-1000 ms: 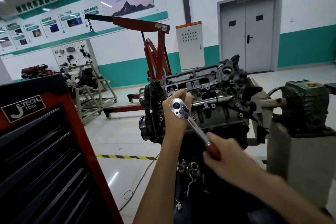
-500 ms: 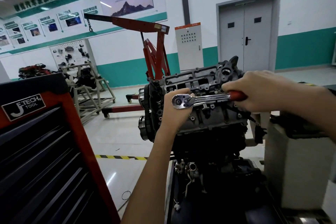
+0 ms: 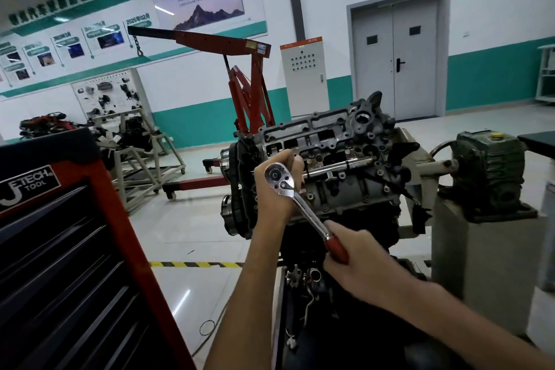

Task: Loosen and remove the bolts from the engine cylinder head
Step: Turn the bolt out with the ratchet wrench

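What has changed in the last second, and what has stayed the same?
The right hand swung the ratchet handle up to the right, level across the cylinder head, then back down toward the person, without letting go. The left hand stayed curled at the ratchet head.

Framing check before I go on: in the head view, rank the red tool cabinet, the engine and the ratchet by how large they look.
1. red tool cabinet, largest, though its nearness to the camera inflates it
2. engine
3. ratchet

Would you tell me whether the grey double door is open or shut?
Shut: both leaves of the double door sit flush, no gap showing.
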